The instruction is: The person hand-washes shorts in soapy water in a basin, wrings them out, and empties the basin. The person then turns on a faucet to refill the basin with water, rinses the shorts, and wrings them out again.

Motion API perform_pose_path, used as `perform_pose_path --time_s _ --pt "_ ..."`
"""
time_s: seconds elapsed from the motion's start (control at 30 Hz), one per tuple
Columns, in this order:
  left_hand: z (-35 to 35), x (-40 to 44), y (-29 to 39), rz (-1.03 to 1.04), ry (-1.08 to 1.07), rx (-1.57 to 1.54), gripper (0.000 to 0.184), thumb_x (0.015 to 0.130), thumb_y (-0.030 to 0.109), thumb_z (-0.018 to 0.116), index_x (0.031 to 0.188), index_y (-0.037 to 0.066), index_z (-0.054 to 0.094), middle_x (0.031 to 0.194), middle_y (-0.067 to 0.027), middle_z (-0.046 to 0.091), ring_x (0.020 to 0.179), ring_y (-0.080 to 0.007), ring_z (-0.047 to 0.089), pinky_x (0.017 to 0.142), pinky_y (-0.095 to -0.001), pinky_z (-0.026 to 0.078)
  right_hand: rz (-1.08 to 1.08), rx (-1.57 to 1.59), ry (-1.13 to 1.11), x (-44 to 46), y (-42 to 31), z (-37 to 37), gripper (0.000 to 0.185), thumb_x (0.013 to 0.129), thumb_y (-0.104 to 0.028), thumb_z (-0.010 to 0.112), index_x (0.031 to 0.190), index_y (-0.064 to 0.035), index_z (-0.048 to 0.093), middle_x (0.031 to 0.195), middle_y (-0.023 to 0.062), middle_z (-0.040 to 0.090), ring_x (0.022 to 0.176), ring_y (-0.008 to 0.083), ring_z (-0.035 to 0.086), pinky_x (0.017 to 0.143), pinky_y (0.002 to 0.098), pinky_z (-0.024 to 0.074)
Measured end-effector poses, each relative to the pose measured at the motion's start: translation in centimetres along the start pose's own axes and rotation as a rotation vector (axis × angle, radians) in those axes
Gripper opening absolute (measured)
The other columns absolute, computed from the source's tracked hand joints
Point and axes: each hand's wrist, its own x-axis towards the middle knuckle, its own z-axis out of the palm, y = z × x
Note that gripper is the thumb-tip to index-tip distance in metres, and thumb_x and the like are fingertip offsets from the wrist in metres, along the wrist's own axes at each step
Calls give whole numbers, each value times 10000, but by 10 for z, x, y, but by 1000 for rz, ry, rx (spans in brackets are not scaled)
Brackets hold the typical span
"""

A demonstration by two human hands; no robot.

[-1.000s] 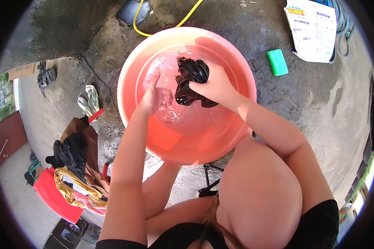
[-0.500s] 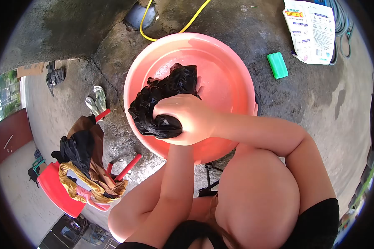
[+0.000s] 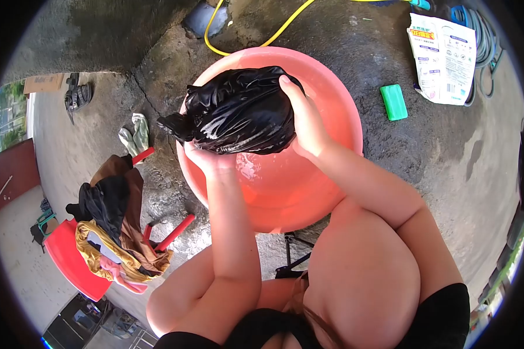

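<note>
A wet, shiny black garment is bunched up over the far left part of a pink basin. My left hand supports it from below at the near left side, its fingers hidden under the cloth. At the right end my right hand grips it, thumb on top and the other fingers out of sight. One end of the cloth sticks out past the basin's left rim. A little water with suds shows in the basin below. What kind of garment it is, I cannot tell.
A green soap bar and a white printed bag lie on the wet concrete at right. A yellow hose runs behind the basin. At left, a red stool bears piled clothes; greyish-green cloths lie nearby.
The black garment has gone from a tight bunch squeezed between my hands to a wider, looser bundle. My hands have moved apart, the right one to the right and farther from me.
</note>
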Motion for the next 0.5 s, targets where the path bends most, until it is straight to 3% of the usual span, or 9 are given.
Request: perform_pose_path --time_s 0.07,0.13,0.17,0.2,0.27,0.37,0.4,0.5 --pt "5 -5 3 32 65 102 553 850 386 504 1284 45 517 1295 -167 536 1174 -363 517 1020 -541 395 232 82 67 -1 -1 -5 449 964 -347 485 1249 0 505 1158 127 615 1046 209 609 922 347 485" --pt "-3 -4 5 40 -80 164 501 826 284 569 1261 41 525 1234 -155 576 1105 -331 571 971 -492 452 417 157 127 5 14 -22 424 979 -327 442 1243 -2 508 1162 132 615 1035 224 617 918 374 494" --pt "-5 -5 5 40 -116 185 475 829 229 579 1262 44 519 1207 -154 589 1084 -323 585 946 -473 477 392 92 79 13 30 -39 392 990 -296 400 1233 -10 514 1161 127 622 1006 239 632 900 410 507" --pt "-1 -6 5 42 -156 206 455 832 174 588 1262 46 512 1180 -154 601 1063 -314 599 920 -454 502 456 117 50 14 35 -45 387 985 -295 410 1225 -12 520 1161 123 625 1005 242 634 905 417 507" --pt "10 -12 1 85 -230 362 472 721 89 632 1176 27 521 1078 -105 605 981 -249 617 893 -386 516 584 169 -8 18 41 -58 376 976 -291 429 1210 -17 533 1161 116 629 1004 247 638 915 432 506" --pt "25 -26 -5 85 -308 486 498 673 95 629 1156 35 519 1080 -97 596 971 -219 610 864 -356 517 834 84 37 24 40 -64 386 951 -331 475 1159 -21 575 1140 123 642 1023 247 633 927 437 507" --pt "23 -23 -4 26 -374 522 526 661 17 608 1178 37 513 1088 -86 597 984 -216 609 879 -362 509 893 54 33 28 42 -71 395 943 -349 490 1144 -23 587 1135 127 644 1025 245 634 928 434 507" --pt "19 -27 -15 86 -306 758 569 628 -153 563 1169 18 529 1054 -64 617 975 -173 607 880 -331 488 1063 39 -39 33 55 -91 424 913 -429 539 1081 -50 631 1084 116 663 1003 210 642 905 401 521"
